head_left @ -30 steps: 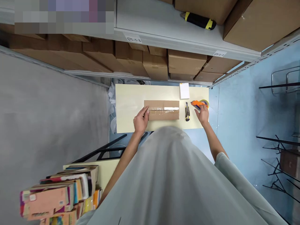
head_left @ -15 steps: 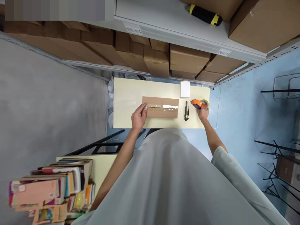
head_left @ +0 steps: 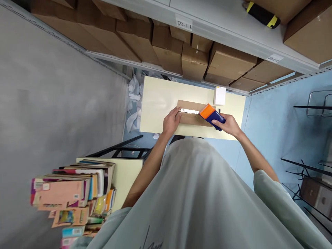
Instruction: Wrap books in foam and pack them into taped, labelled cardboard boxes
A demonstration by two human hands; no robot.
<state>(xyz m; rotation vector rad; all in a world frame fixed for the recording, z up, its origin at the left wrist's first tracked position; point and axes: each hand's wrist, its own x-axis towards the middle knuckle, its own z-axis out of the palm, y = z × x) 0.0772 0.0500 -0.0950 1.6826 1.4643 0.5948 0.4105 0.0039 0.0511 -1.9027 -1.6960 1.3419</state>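
A flat brown cardboard box (head_left: 194,119) lies on the cream table, with a strip of shiny clear tape along its middle seam. My left hand (head_left: 171,121) grips the box's left end, thumb and fingers at its edge. In my right hand (head_left: 229,125) is an orange and dark blue tape dispenser (head_left: 213,117), tilted over the right part of the box. Its orange end meets the tape line. The dispenser hides much of the box's right end. A utility knife's tip (head_left: 219,110) shows just beyond it; the rest of the knife is covered.
Near the table's (head_left: 158,103) back edge stands a white box (head_left: 220,95). Shelves above hold several brown cartons (head_left: 230,60) and a black-yellow utility knife (head_left: 262,14). Stacked books (head_left: 62,193) sit at lower left. Crumpled white plastic (head_left: 133,90) lies beyond the table's left edge.
My right hand has brought the tape dispenser from the table's right side left onto the box. My left hand stays at the box's left end. The camera view has shifted.
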